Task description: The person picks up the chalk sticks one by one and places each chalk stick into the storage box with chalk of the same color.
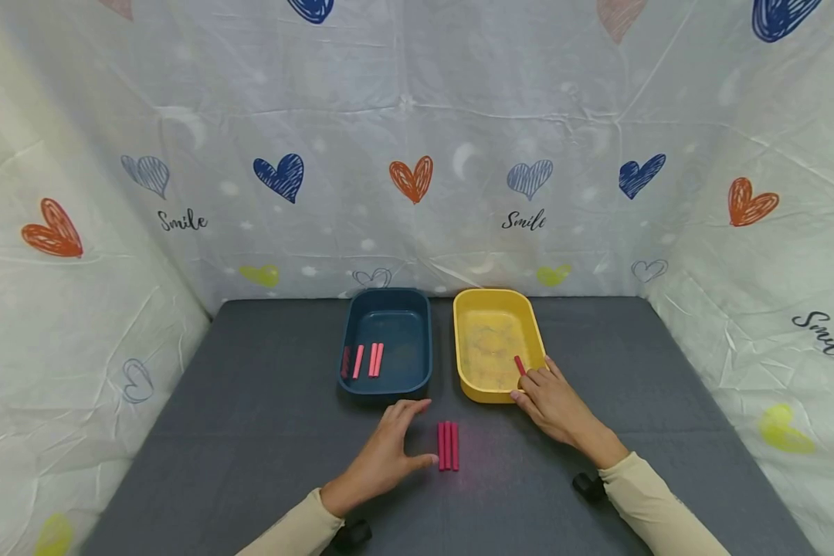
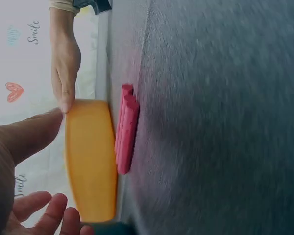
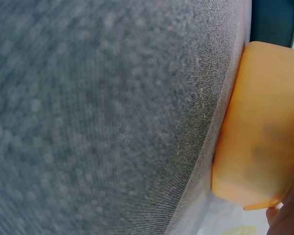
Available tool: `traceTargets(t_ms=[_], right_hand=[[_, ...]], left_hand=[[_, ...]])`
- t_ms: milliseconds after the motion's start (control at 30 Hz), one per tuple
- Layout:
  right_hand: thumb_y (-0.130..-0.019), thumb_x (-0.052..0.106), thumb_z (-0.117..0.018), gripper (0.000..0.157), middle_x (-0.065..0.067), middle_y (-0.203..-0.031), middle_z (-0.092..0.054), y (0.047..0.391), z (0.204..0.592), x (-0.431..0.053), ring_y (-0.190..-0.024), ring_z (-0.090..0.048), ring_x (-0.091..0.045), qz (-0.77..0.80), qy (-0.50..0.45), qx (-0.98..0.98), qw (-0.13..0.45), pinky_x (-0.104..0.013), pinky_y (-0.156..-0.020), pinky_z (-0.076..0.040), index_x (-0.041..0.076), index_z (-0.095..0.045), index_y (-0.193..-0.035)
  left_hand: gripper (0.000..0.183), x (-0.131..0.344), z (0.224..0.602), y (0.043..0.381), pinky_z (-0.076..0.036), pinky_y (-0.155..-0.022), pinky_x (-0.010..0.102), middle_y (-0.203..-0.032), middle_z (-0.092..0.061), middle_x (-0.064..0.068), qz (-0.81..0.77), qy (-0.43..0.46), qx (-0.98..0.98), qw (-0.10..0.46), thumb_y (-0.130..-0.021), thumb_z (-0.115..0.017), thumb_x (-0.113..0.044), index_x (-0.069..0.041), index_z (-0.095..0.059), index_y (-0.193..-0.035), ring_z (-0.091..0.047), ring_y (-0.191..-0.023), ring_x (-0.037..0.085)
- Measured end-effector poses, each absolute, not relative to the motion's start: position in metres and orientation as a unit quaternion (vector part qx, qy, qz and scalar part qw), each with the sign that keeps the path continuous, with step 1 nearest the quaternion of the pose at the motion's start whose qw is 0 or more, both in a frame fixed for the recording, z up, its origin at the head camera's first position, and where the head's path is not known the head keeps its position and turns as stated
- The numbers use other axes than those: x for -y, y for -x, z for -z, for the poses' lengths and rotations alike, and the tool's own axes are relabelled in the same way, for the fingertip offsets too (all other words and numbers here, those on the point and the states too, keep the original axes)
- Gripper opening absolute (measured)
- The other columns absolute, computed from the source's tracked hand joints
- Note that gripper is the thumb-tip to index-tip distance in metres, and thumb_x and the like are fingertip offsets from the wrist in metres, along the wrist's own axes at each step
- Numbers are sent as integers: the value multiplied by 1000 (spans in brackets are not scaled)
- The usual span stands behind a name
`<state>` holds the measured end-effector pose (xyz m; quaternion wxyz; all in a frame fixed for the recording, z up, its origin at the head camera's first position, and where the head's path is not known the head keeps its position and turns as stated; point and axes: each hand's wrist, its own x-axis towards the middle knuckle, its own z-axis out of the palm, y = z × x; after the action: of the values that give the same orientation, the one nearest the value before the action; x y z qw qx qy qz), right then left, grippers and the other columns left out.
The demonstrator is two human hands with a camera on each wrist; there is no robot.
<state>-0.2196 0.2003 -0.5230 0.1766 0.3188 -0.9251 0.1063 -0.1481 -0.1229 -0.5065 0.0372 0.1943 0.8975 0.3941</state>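
Three pinkish-red sticks (image 1: 448,446) lie side by side on the dark cloth-covered table, their round ends showing in the left wrist view. My left hand (image 1: 389,448) is spread beside them, its thumb tip at the left stick and the other fingers pointing toward the blue tray (image 1: 425,347). Over the near right corner of the yellow tray (image 1: 464,347) is my right hand (image 1: 552,398). Its bent fingers hold a red stick (image 1: 519,363) inside the tray, with the stick's lower part hidden. The thumb is at the near rim.
Several pink sticks (image 1: 377,360) lie in the left part of the blue tray, next to the yellow one. Behind the trays hangs a pale curtain (image 1: 347,239) printed with hearts, with further cloth along both sides of the table (image 1: 250,371).
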Motion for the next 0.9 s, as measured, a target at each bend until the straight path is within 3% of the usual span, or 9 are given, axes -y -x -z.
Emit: traceTargets(t_ms=[167, 600, 900], right_hand=[[-99, 30, -57, 20, -1, -84, -58, 219, 523, -201, -94, -59, -24, -108, -317, 926, 176, -61, -115, -28, 16, -57, -86], [-99, 30, -56, 18, 0, -86, -58, 222, 524, -201, -93, -59, -23, -114, -322, 922, 182, -60, -115, -28, 17, -57, -87], [-100, 29, -55, 18, 1, -85, -57, 220, 522, -201, -93, -58, -23, -115, -320, 925, 168, -61, -115, -27, 17, -57, -87]], left_hand=[[84, 119, 513, 152, -46, -100, 51, -130, -50, 8, -406, -189, -890, 84, -77, -84, -31, -11, -42, -146, -49, -121, 25], [82, 115, 525, 158, -48, -93, 43, -119, -56, 1, -373, -188, -903, 102, -72, -87, -31, -9, -49, -142, -50, -112, 20], [84, 113, 530, 161, -46, -93, 44, -114, -56, 0, -353, -180, -911, 118, -71, -88, -31, -9, -49, -142, -47, -111, 20]])
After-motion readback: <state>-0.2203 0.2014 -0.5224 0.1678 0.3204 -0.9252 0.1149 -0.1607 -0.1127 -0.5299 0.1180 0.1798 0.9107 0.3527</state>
